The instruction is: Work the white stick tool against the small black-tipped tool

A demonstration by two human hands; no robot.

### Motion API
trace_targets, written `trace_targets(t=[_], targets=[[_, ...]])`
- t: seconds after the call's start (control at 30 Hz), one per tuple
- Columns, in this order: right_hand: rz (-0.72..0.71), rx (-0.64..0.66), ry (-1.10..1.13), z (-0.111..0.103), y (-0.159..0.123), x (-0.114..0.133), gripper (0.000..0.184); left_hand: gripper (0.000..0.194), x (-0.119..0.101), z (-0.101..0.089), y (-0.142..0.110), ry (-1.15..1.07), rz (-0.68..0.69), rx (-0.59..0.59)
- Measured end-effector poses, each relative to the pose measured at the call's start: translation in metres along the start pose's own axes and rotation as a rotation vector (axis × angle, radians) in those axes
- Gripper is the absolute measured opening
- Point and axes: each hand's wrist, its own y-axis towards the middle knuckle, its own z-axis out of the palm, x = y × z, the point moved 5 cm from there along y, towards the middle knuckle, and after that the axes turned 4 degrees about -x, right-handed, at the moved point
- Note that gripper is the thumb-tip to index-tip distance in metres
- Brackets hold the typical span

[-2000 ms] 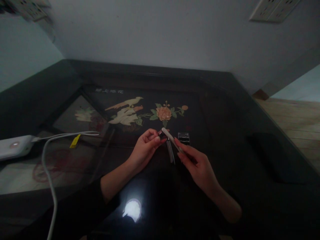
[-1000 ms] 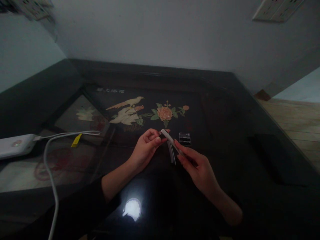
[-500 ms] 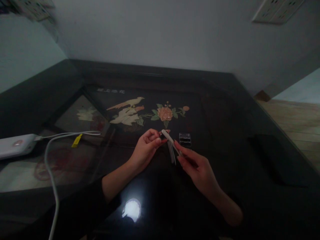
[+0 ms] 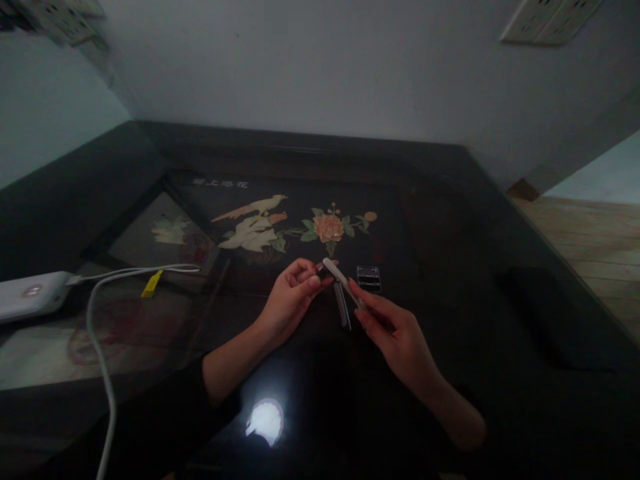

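My left hand [image 4: 295,293] is closed in a pinch on a small dark piece [image 4: 323,272], too small and dim to name. Between the thumb and fingers of my right hand [image 4: 393,327] is a slim, pale stick with a rounded end [image 4: 338,272]. It slants up to the left, its tip against or just above the dark piece; I cannot tell which. A narrow dark and light strip [image 4: 342,307] shows beneath the stick, and whether the two are joined is unclear. Just right of the stick lies a small, shiny black case with compartments [image 4: 369,279].
The glossy black table [image 4: 440,220] bears an inlaid bird and flower picture [image 4: 327,228]. At left lie a white power bank [image 4: 35,293] and its white cable [image 4: 97,333] with a yellow tag [image 4: 151,284]. A dark flat object [image 4: 550,320] rests at right.
Both hands keep almost the same pose, with the stick held against or near the dark piece. The whole view has shifted slightly.
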Motion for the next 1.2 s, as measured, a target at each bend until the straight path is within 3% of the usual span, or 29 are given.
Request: trace_targets(t=[0.23,0.67,1.2], targets=[[0.023,-0.025,-0.005,-0.001,0.002,-0.006,0.039,0.035,0.001,-0.001,0.0,0.005,-0.015,-0.015],[-0.038,0.079,0.05,0.008,-0.008,0.004,0.038,0.034,0.0,-0.002,0.0,0.003,0.004,-0.008],[0.016,-0.018,0.0,0.0,0.002,-0.007,0.039,0.032,0.0,0.001,-0.001,0.0,-0.013,-0.005]])
